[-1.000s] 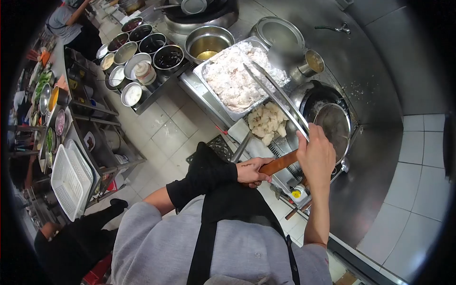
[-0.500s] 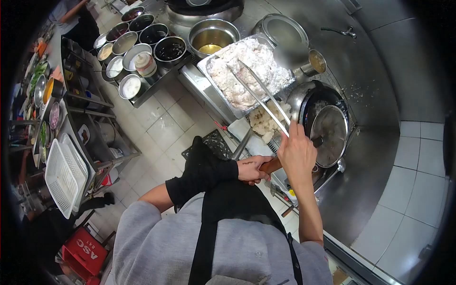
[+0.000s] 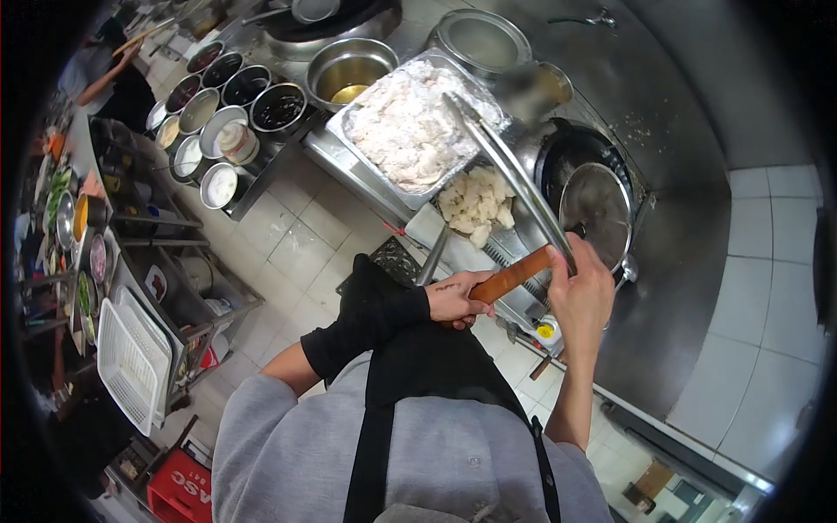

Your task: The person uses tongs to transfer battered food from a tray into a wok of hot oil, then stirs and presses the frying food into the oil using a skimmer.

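Observation:
My left hand [image 3: 453,301] is closed around the wooden handle [image 3: 514,275] of a round strainer [image 3: 597,209]. The strainer's bowl sits over a dark wok [image 3: 558,157]. My right hand [image 3: 580,283] grips long metal tongs [image 3: 523,179], its fingers beside the far end of the wooden handle. The tongs' arms lie close together, and their tips are above a metal tray [image 3: 349,148] heaped with white, flour-coated pieces [image 3: 414,122]. Pale battered pieces [image 3: 478,205] lie in a pile between the tray and the wok.
Pots of sauces and powders [image 3: 248,84] and a squeeze bottle [image 3: 237,142] stand left of the tray. A steel pot [image 3: 349,54] holds yellowish liquid. White baskets [image 3: 131,366] lean by shelves at the left. Another person [image 3: 105,78] stands at upper left.
My right hand and the tongs have shifted right, and the tongs' arms have come closer together. My left hand still holds the handle. The view has turned slightly.

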A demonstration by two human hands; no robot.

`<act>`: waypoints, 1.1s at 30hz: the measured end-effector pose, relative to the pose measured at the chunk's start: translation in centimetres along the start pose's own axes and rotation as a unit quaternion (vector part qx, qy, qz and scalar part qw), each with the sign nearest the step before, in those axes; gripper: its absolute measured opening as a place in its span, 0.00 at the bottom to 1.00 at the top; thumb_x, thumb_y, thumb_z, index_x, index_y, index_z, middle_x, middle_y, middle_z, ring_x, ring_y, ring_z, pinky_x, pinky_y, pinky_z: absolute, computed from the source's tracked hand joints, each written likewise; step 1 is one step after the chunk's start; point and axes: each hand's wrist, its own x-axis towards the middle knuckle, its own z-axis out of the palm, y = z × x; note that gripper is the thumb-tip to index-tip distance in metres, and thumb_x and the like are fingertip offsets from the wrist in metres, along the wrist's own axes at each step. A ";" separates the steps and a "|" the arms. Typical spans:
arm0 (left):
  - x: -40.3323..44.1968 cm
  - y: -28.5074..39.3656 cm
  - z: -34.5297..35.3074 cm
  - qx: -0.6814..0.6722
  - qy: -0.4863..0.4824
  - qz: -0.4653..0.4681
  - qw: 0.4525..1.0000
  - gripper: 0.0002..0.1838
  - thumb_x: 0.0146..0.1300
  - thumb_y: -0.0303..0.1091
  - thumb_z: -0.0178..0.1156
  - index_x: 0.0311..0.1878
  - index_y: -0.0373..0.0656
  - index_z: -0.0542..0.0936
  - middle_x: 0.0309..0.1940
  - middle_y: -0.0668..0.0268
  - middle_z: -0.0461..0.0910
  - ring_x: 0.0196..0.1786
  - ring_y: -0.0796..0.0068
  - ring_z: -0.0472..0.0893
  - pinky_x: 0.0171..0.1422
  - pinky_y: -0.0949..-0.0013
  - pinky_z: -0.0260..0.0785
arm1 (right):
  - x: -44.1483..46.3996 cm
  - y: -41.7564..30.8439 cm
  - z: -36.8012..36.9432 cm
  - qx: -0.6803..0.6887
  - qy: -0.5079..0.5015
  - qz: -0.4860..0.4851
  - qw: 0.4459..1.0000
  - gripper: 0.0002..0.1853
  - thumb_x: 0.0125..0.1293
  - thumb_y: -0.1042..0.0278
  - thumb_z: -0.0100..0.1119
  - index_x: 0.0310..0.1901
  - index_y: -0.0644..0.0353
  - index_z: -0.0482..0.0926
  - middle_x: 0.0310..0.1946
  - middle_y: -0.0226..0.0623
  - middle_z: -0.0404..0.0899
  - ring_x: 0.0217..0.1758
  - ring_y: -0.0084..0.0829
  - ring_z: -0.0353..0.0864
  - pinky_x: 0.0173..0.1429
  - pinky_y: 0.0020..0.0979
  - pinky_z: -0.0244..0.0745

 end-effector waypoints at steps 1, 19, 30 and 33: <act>0.1 0.0 0.1 0.001 -0.002 -0.002 1.000 0.34 0.75 0.19 0.55 0.81 0.43 0.58 0.44 0.63 0.80 0.25 0.84 0.70 0.24 0.76 0.68 | 0.0 0.3 -0.8 -0.013 0.029 -0.005 0.999 0.16 0.72 0.60 0.65 0.53 0.63 0.85 0.46 0.48 0.88 0.42 0.55 0.88 0.46 0.48 0.80; 0.7 0.1 2.4 -0.015 -0.035 -0.062 0.997 0.36 0.74 0.19 0.55 0.83 0.43 0.58 0.44 0.65 0.79 0.27 0.84 0.70 0.25 0.76 0.67 | 11.5 15.5 0.4 -0.320 -0.021 0.058 0.945 0.12 0.70 0.63 0.62 0.44 0.64 0.85 0.46 0.52 0.88 0.49 0.55 0.89 0.53 0.53 0.83; -0.3 -1.0 1.0 -0.029 -0.008 -0.009 1.000 0.37 0.75 0.20 0.57 0.83 0.45 0.57 0.43 0.67 0.79 0.26 0.85 0.69 0.24 0.76 0.66 | 1.4 -0.3 0.2 -0.147 -0.066 -0.080 0.984 0.13 0.75 0.60 0.61 0.47 0.63 0.78 0.42 0.49 0.83 0.39 0.56 0.88 0.41 0.51 0.82; -0.7 -0.8 0.7 -0.029 -0.009 -0.004 1.000 0.35 0.75 0.21 0.58 0.82 0.44 0.59 0.42 0.67 0.79 0.25 0.85 0.69 0.24 0.76 0.65 | 0.4 -1.1 -0.5 -0.144 -0.064 -0.092 0.983 0.14 0.75 0.61 0.61 0.49 0.64 0.77 0.41 0.48 0.81 0.38 0.55 0.88 0.39 0.51 0.82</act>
